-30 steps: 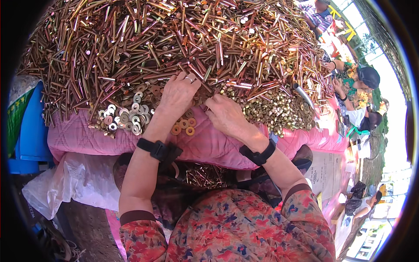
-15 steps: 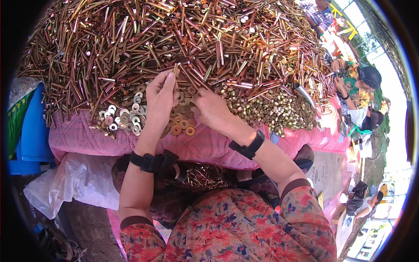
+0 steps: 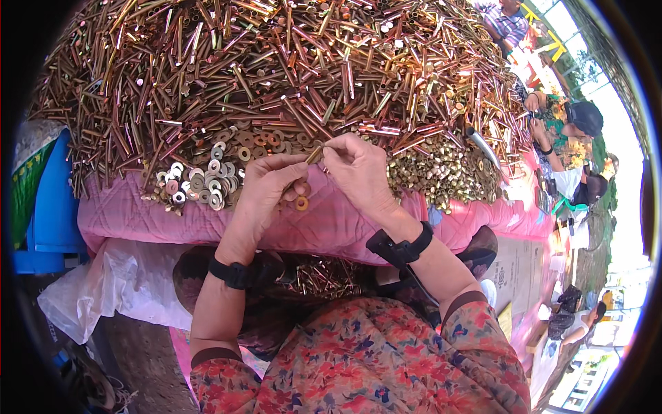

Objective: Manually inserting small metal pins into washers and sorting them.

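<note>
My left hand (image 3: 270, 185) pinches a short brass-coloured metal tube (image 3: 314, 154), tilted up to the right. My right hand (image 3: 360, 172) is closed in a pinch at the tube's upper end; whether a small part sits in its fingers is hidden. Below and around the hands lie flat metal washers (image 3: 245, 153), with a yellowish washer (image 3: 302, 203) near the cloth edge. Silvery washers (image 3: 215, 185) lie left of my left hand. Small brass-coloured nuts (image 3: 434, 172) are heaped right of my right hand.
A big pile of metal tubes (image 3: 262, 62) covers the far side. Pink quilted cloth (image 3: 152, 217) hangs over the near edge. A larger grey pipe (image 3: 483, 146) lies at right, a blue bin (image 3: 55, 200) stands at left. Other people (image 3: 576, 131) sit at far right.
Both hands have come nearer me and together. My left hand moved right and down with the tube; my right hand moved right from the washers to the tube's end.
</note>
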Demonstrator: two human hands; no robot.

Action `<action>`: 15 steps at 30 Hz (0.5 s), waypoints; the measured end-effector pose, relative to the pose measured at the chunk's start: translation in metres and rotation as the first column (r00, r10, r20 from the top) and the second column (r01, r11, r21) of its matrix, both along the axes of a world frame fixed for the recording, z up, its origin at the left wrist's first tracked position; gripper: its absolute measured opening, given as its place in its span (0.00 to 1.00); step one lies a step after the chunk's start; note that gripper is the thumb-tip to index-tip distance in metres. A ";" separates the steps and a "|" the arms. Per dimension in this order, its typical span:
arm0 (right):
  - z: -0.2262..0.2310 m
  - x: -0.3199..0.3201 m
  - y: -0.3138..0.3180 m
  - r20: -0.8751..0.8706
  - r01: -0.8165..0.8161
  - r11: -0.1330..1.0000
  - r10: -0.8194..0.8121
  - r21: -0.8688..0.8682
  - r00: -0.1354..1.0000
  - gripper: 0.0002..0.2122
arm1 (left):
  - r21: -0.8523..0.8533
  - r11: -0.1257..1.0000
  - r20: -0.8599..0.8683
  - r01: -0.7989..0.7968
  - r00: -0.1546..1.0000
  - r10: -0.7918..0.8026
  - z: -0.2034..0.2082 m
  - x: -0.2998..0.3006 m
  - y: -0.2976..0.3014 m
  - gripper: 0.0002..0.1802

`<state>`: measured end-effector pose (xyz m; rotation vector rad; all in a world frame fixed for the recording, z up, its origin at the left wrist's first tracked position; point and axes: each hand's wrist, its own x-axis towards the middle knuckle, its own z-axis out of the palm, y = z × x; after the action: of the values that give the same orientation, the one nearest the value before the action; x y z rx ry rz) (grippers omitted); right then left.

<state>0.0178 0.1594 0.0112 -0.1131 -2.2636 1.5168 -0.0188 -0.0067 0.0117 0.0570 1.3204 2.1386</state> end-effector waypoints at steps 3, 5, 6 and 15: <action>0.000 0.005 0.000 -0.049 0.006 1.000 -0.004 0.025 0.999 0.03 | -0.032 0.999 0.028 0.003 1.000 -0.002 0.004 0.003 0.003 0.08; 0.001 0.008 -0.004 -0.067 0.008 0.999 -0.005 0.041 0.998 0.03 | -0.025 0.999 -0.006 -0.023 1.000 0.023 -0.004 0.004 0.006 0.07; 0.001 0.011 -0.006 -0.148 -0.019 0.976 0.052 0.216 0.988 0.03 | -0.016 0.999 -0.038 -0.049 0.998 0.048 -0.008 0.003 0.007 0.06; -0.011 -0.009 0.027 0.083 -0.176 0.403 0.238 0.898 0.968 0.09 | 0.060 0.964 0.063 -0.258 0.965 0.254 -0.010 -0.006 -0.002 0.03</action>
<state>0.0084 0.1861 0.0002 0.5505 -2.7826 0.1433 -0.0246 -0.0084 0.0014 -0.1520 1.2814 2.3832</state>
